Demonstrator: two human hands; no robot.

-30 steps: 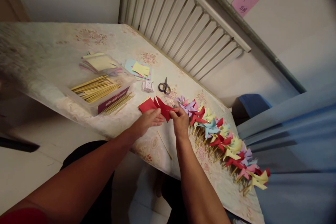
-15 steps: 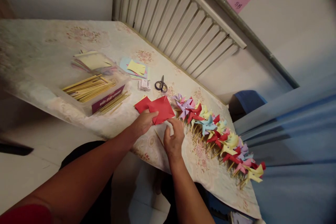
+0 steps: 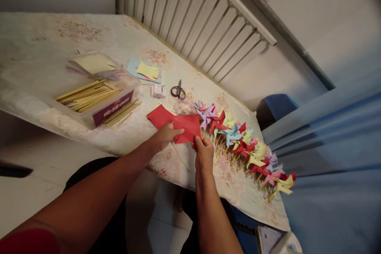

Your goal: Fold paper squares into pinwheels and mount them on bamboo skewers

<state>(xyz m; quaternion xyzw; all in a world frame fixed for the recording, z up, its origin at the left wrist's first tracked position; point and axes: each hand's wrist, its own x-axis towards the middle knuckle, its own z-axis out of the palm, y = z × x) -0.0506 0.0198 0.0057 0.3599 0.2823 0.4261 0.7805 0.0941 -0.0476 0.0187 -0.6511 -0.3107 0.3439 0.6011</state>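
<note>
Between my two hands is a red paper square (image 3: 188,127) with slits cut in it, held above the table. My left hand (image 3: 165,136) pinches its left side, thumb on top. At the lower right corner, my right hand (image 3: 203,147) grips it between thumb and fingers. Another red paper piece (image 3: 160,116) lies on the table just behind my left hand, with a bit of yellow showing under its edge. A single thin stick (image 3: 181,158) rests on the tablecloth below the held paper.
Finished paper pinwheels (image 3: 244,147) line the table's right side. Scissors (image 3: 178,90), a small box (image 3: 157,91) and stacked coloured paper (image 3: 145,72) lie farther back. A clear plastic box (image 3: 114,108) at left holds sticks; loose sticks (image 3: 122,114) lie beside it. A radiator (image 3: 190,20) stands behind.
My right hand has closed on the red paper's lower right corner, where its fingers were loosely spread before. The paper has turned to lie squarer between my hands. The view has shifted slightly.
</note>
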